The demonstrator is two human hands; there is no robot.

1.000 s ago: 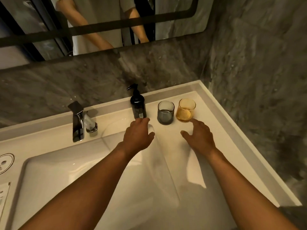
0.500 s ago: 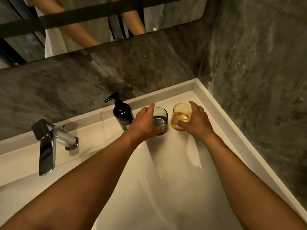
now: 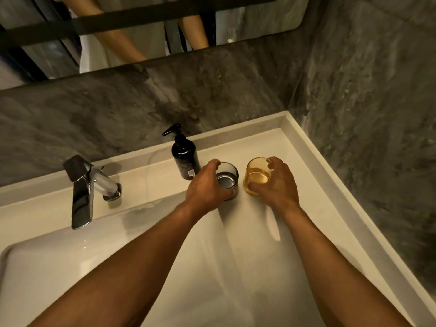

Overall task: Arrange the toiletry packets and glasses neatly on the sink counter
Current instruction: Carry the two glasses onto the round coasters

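White counter (image 3: 271, 147), upright grey glass (image 3: 227, 179), amber glass (image 3: 256, 175)

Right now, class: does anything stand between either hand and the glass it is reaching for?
Nothing visible does. The left hand already wraps the grey glass, the right hand the amber glass. The black pump bottle stands left of both.
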